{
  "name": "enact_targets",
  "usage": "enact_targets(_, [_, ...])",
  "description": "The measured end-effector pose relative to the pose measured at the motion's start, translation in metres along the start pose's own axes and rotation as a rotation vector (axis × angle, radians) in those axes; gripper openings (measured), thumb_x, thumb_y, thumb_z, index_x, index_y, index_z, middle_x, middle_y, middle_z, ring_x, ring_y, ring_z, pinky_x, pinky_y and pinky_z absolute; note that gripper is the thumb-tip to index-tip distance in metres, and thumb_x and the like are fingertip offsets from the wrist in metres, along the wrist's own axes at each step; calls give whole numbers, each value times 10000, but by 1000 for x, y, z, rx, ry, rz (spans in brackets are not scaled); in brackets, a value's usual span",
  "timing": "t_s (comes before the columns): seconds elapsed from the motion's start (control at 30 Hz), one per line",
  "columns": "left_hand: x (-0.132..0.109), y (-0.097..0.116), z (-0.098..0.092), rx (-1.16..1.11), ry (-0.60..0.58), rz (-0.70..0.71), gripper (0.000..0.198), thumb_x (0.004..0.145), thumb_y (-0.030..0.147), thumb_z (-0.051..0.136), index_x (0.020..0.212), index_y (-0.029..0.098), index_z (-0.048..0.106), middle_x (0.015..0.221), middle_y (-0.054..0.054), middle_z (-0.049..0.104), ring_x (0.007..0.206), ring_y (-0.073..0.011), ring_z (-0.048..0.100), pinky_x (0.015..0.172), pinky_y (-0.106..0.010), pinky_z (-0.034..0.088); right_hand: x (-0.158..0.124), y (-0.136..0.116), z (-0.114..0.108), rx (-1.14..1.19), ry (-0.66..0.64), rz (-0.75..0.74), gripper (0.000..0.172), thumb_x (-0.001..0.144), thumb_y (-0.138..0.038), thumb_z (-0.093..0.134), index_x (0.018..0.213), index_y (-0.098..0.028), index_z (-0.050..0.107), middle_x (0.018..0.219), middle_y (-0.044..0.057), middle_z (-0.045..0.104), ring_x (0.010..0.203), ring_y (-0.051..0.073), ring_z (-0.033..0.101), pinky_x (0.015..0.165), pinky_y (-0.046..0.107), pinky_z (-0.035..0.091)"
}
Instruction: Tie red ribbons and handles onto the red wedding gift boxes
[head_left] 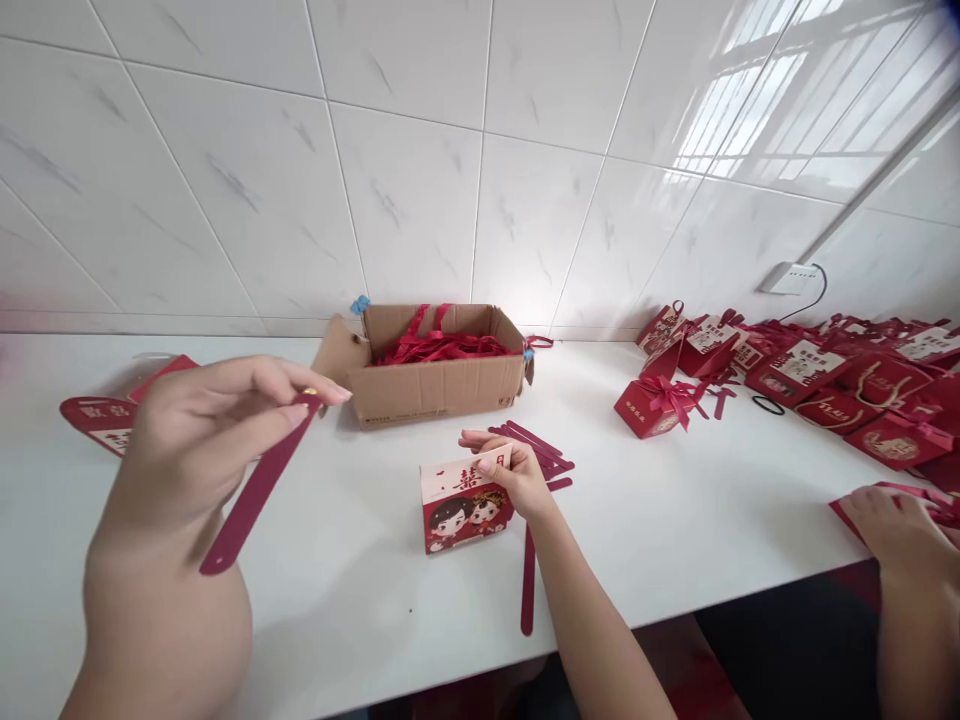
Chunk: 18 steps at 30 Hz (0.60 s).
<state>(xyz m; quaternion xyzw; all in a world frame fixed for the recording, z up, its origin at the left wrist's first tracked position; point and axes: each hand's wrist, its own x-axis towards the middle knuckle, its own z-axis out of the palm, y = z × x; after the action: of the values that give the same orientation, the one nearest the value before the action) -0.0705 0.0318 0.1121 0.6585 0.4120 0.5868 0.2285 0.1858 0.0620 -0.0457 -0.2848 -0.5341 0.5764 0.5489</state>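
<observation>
My left hand (202,430), raised on the left, pinches a dark red strap (259,500) near its top end. A small gold stud shows at the pinched end, and the other end, with a small hole, hangs down. My right hand (517,480) grips the top right edge of a small red and cream gift box (466,510) standing on the table, thumb in front; some fingers are hidden behind it. Two cartoon figures and red characters are printed on its front. Several loose dark red straps (536,450) lie behind that hand, and another strap (528,585) lies under my right forearm.
A cardboard box (435,395) of red ribbons stands by the tiled wall. At left, a red box (97,415) is partly behind my left hand. Right are a ribboned box (649,408), piled red gift boxes (862,380) and another person's hands (900,530) on a red item.
</observation>
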Motion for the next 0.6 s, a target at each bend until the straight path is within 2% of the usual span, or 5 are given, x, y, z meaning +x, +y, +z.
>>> enact_targets(0.1, [9, -12, 3, 126, -149, -2, 174, 672, 205, 633, 519, 201, 552, 654, -24, 683, 631, -220, 649, 491, -306, 471, 0, 7, -1, 55, 144, 31, 264, 707, -381, 756, 699, -207, 558, 865, 34, 729, 785, 195, 680, 723, 337, 527])
enact_targets(0.2, [17, -23, 16, 258, -220, -70, 180, 670, 226, 591, 507, 203, 519, 740, -10, 709, 718, -224, 656, 568, -316, 491, 1, 10, -3, 57, 265, 28, 337, 696, -424, 753, 670, -212, 493, 756, -8, 686, 632, 141, 620, 614, 279, 503])
enact_targets(0.37, [23, -45, 47, 209, -344, -198, 166, 715, 302, 610, 584, 203, 593, 837, -16, 725, 806, -207, 663, 679, -298, 529, -1, 9, -5, 20, 238, 40, 346, 687, -435, 758, 665, -218, 489, 703, -13, 670, 601, 136, 602, 589, 276, 492])
enact_targets(0.47, [22, -57, 62, 245, -482, -190, 210, 745, 393, 634, 691, 196, 683, 803, -31, 716, 724, -183, 645, 632, -276, 514, -5, 6, -1, -40, 131, 58, 308, 681, -421, 765, 671, -215, 536, 781, 30, 718, 678, 182, 650, 624, 318, 512])
enact_targets(0.6, [17, -64, 72, 340, -553, -195, 259, 765, 454, 625, 748, 212, 716, 620, -9, 655, 552, -138, 557, 500, -246, 429, -8, 1, 13, -82, 73, -10, 218, 708, -377, 754, 699, -217, 606, 908, 54, 740, 867, 226, 683, 772, 365, 530])
